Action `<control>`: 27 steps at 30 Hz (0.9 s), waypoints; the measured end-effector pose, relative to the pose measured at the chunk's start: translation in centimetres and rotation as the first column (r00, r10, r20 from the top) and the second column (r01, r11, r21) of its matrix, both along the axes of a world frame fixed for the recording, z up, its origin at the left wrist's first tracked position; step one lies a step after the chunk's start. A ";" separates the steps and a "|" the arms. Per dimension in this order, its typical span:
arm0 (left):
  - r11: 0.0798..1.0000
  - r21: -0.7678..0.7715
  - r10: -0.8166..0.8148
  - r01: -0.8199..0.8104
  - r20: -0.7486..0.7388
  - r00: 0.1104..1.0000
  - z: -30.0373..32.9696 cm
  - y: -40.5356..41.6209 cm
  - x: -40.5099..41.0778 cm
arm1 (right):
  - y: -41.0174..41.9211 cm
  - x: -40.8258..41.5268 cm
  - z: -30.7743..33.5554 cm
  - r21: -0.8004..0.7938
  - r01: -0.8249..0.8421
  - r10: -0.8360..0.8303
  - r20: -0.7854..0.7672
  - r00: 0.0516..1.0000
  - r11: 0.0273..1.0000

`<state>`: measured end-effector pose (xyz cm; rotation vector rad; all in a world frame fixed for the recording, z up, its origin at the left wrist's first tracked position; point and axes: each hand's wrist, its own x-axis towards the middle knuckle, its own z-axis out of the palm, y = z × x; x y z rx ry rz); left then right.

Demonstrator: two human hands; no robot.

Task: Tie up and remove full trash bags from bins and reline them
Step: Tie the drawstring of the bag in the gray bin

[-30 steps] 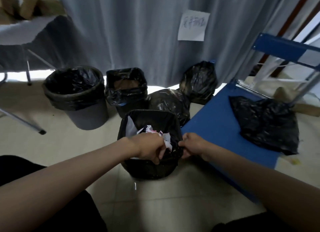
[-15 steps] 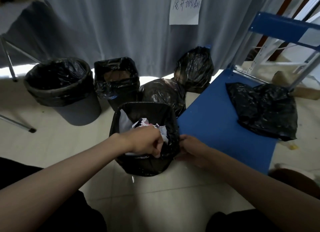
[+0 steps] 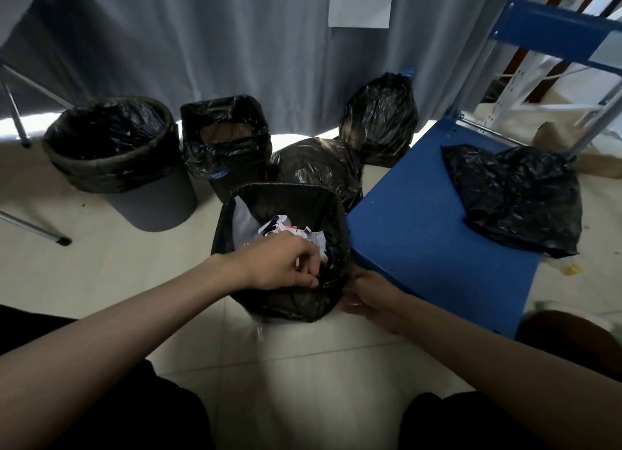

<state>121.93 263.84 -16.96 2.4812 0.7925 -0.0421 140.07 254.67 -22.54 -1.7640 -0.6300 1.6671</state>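
A small bin lined with a black trash bag (image 3: 289, 301) stands on the floor right in front of me, filled with crumpled paper (image 3: 292, 231). My left hand (image 3: 279, 264) reaches over the near rim and pinches the bag's edge. At the bin's right near corner, my right hand (image 3: 368, 295) lies low against the bag's outside; its fingers are partly hidden, so its grip is unclear. Two tied full bags (image 3: 316, 167) (image 3: 378, 116) sit behind the bin by the curtain.
A round grey lined bin (image 3: 117, 160) and a square lined bin (image 3: 229, 147) stand at the back left. A blue chair seat (image 3: 420, 234) at the right carries a loose pile of black bags (image 3: 515, 197). Metal legs (image 3: 30, 227) cross the far left floor.
The view has tilted down and closer to the bin. My right hand has slid lower along the bin's right corner, while my left hand stays pinching the bag's near rim.
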 end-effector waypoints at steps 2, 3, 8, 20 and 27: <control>0.999 0.030 -0.017 0.015 0.081 0.997 0.1 -0.6 0.4 | 0.1 0.0 0.3 0.003 0.047 -0.047 0.004 0.999 0.999; 0.998 0.045 -0.040 0.036 0.104 0.994 0.1 -1.0 0.8 | 0.1 0.1 0.5 0.006 0.076 -0.076 0.007 0.997 0.997; 0.963 0.223 -0.169 0.149 0.078 0.982 -0.4 -2.2 2.1 | -0.2 0.4 1.5 -0.010 0.154 -0.153 0.049 0.987 0.988; 0.987 0.158 -0.061 0.032 0.183 0.981 -2.1 -2.4 2.0 | -1.1 -0.6 6.0 0.113 0.246 -0.239 -0.073 0.968 0.963; 0.976 0.086 0.162 -0.200 0.325 0.932 -1.0 -3.6 1.6 | -0.1 -0.7 7.4 0.149 0.260 -0.237 -0.159 0.958 0.954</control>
